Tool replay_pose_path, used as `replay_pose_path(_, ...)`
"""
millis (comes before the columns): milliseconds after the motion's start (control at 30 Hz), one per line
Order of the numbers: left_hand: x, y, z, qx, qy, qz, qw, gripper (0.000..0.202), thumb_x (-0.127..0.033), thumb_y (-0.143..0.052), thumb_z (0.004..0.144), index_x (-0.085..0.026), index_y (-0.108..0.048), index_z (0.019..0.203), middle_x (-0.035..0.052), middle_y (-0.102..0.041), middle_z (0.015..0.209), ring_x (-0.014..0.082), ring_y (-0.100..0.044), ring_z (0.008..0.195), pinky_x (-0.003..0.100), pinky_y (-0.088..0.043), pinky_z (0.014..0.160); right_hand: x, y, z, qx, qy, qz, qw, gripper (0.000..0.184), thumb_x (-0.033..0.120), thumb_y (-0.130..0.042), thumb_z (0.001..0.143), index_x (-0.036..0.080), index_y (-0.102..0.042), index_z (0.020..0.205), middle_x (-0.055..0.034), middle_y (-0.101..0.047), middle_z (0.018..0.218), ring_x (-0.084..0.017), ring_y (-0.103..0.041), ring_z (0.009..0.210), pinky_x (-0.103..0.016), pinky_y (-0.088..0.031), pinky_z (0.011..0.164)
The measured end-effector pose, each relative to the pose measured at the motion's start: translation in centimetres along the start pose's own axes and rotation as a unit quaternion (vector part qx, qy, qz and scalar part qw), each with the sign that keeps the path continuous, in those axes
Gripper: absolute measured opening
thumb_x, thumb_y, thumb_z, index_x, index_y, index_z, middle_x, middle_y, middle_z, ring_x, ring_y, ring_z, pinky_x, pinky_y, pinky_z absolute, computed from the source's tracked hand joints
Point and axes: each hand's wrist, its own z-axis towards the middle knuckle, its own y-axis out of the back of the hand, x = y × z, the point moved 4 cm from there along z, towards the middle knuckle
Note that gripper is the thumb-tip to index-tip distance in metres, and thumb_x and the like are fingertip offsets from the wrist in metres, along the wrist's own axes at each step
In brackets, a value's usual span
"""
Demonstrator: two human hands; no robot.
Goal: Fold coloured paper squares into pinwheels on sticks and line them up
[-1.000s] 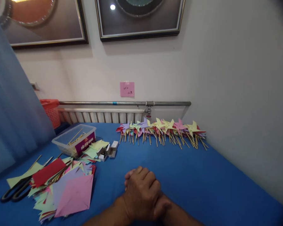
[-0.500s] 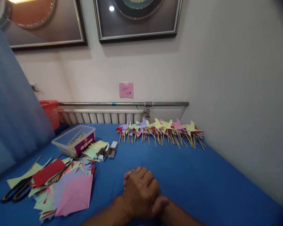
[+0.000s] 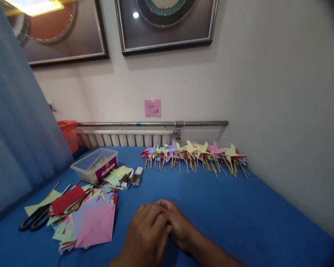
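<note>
My left hand [image 3: 146, 235] and my right hand [image 3: 180, 226] rest low on the blue table [image 3: 211, 200], close together, fingertips touching. The left hand's fingers are stretched forward, slightly blurred, and lie partly over the right fingers. The right hand lies flat, its fingers pointing left. Neither hand holds anything. A pile of coloured paper squares [image 3: 83, 218] with a pink sheet on top lies just left of my left hand. A row of finished paper pinwheels [image 3: 195, 155] on wooden sticks lies along the far edge by the wall.
Black scissors [image 3: 33, 222] lie at the pile's left end. A clear plastic tub [image 3: 96, 168] holds wooden sticks; a small open box [image 3: 130, 178] sits beside it. An orange basket [image 3: 68, 135], a radiator and a metal pipe [image 3: 153, 124] stand behind; a blue curtain [image 3: 13, 129] hangs at left.
My hands were clasped, the left wrapped over the right; now they have loosened, fingers stretched and only touching. The view has shifted slightly left.
</note>
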Motion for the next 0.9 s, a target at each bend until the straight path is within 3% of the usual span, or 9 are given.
replay_pose_path(100, 5.3, 3.9, -4.3, 0.000, 0.081, 0.095, 0.992, 0.016, -0.017, -0.050, 0.093, -0.022, -0.064, 0.097, 0.0070, -0.071, 0.094, 0.0215, -0.066, 0.087, 0.035, -0.051, 0.077, -0.6, -0.2, -0.2, 0.021, -0.029, 0.016, 0.999, 0.038, 0.051, -0.075, 0.070, 0.019, -0.059, 0.084, 0.0013, -0.063, 0.074, -0.012, -0.058, 0.061, -0.028, -0.047, 0.060)
replay_pose_path(167, 9.9, 6.8, -6.3, 0.039, 0.171, 0.171, 0.970, 0.018, -0.023, -0.050, 0.094, -0.024, -0.067, 0.099, 0.0073, -0.073, 0.100, 0.0238, -0.067, 0.093, 0.037, -0.052, 0.083, -0.7, -0.2, -0.1, 0.028, -0.032, 0.010, 0.999, 0.040, 0.052, -0.075, 0.071, 0.019, -0.058, 0.086, 0.0002, -0.064, 0.076, -0.012, -0.059, 0.060, -0.029, -0.049, 0.060)
replay_pose_path(267, 15.9, 10.5, -7.2, 0.139, 0.311, 0.233, 0.911, 0.030, -0.028, -0.045, 0.094, -0.022, -0.069, 0.110, 0.0097, -0.073, 0.115, 0.0293, -0.064, 0.111, 0.043, -0.050, 0.093, -0.7, -0.3, 0.0, 0.034, -0.023, -0.008, 0.999, 0.040, 0.052, -0.074, 0.072, 0.018, -0.058, 0.084, -0.0007, -0.064, 0.077, -0.012, -0.059, 0.060, -0.029, -0.050, 0.059)
replay_pose_path(333, 18.1, 11.7, -6.7, 0.208, 0.352, 0.209, 0.888, 0.036, -0.027, -0.044, 0.092, -0.021, -0.069, 0.118, 0.0093, -0.072, 0.123, 0.0298, -0.061, 0.118, 0.043, -0.047, 0.098, -0.7, -0.4, 0.2, 0.034, -0.023, -0.013, 0.999, 0.040, 0.052, -0.074, 0.072, 0.018, -0.058, 0.084, -0.0005, -0.064, 0.076, -0.012, -0.059, 0.060, -0.029, -0.050, 0.058)
replay_pose_path(433, 19.2, 11.5, -5.5, 0.262, 0.356, 0.150, 0.884, 0.040, -0.027, -0.045, 0.090, -0.021, -0.068, 0.122, 0.0086, -0.071, 0.125, 0.0283, -0.060, 0.119, 0.041, -0.045, 0.100, -0.7, -0.4, 0.2, 0.034, -0.026, -0.015, 0.999, 0.040, 0.052, -0.075, 0.072, 0.018, -0.058, 0.085, 0.0002, -0.064, 0.075, -0.012, -0.060, 0.059, -0.028, -0.050, 0.058)
replay_pose_path(667, 20.3, 10.1, -5.4, 0.266, 0.355, 0.117, 0.889, 0.037, -0.023, -0.046, 0.084, -0.021, -0.074, 0.108, 0.0081, -0.076, 0.103, 0.0250, -0.067, 0.098, 0.033, -0.047, 0.086, -0.8, -0.3, 0.3, 0.036, -0.026, -0.009, 0.999, 0.040, 0.051, -0.076, 0.071, 0.018, -0.059, 0.085, -0.0002, -0.065, 0.076, -0.011, -0.060, 0.059, -0.029, -0.050, 0.058)
replay_pose_path(767, 21.0, 11.3, -4.9, 0.236, 0.353, 0.139, 0.895, 0.034, -0.023, -0.045, 0.085, -0.020, -0.075, 0.100, 0.0089, -0.076, 0.102, 0.0261, -0.068, 0.096, 0.034, -0.048, 0.083, -0.9, -0.3, 0.3, 0.038, -0.025, -0.012, 0.999, 0.040, 0.051, -0.076, 0.071, 0.018, -0.059, 0.085, -0.0003, -0.065, 0.076, -0.012, -0.060, 0.058, -0.029, -0.049, 0.057)
replay_pose_path(900, 21.3, 14.5, -3.1, 0.161, 0.347, 0.229, 0.895, 0.035, -0.026, -0.041, 0.090, -0.017, -0.072, 0.104, 0.0128, -0.074, 0.111, 0.0299, -0.068, 0.101, 0.039, -0.049, 0.088, -1.0, -0.3, 0.3, 0.037, -0.024, -0.020, 0.999, 0.038, 0.051, -0.074, 0.073, 0.018, -0.059, 0.084, -0.0004, -0.065, 0.076, -0.012, -0.060, 0.058, -0.029, -0.049, 0.056)
